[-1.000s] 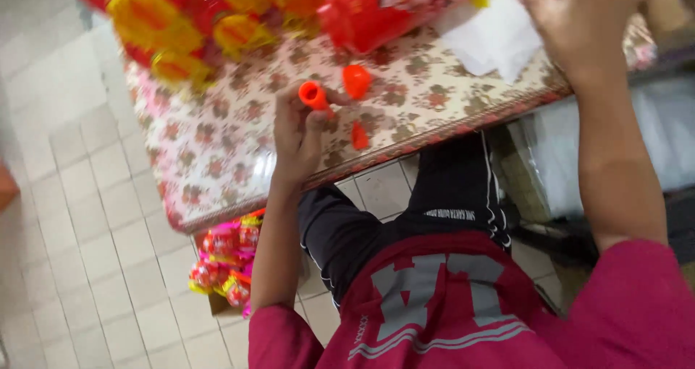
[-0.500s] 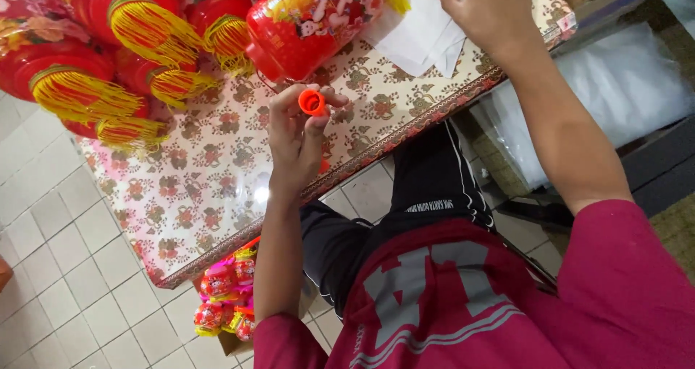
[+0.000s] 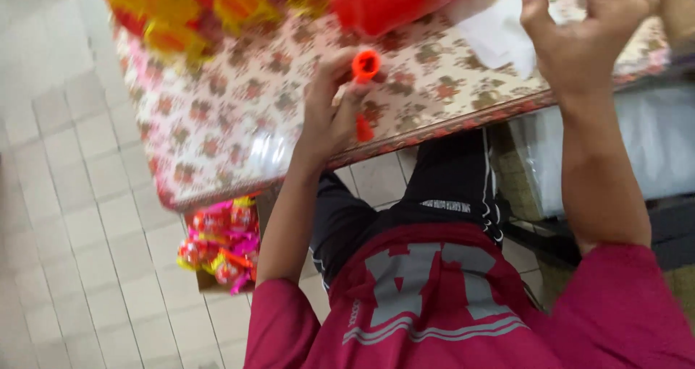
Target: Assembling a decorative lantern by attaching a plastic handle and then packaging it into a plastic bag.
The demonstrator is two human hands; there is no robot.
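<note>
orange-red plastic cap (image 3: 366,64) upper centre, table cover (image 3: 239,123) cream with red-brown floral print, red and yellow lanterns (image 3: 210,7) upper left, white paper (image 3: 492,29) upper right, maroon shirt (image 3: 449,304) with grey print, pale grey floor tiles (image 3: 65,195) left

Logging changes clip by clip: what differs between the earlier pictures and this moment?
The left hand took hold of the small orange cap that lay on the floral tablecloth a second ago and now holds it raised at its fingertips. A second orange piece shows beside its palm. The right hand stays up by the white paper, fingers spread. The red and yellow lanterns remain on the table.
</note>
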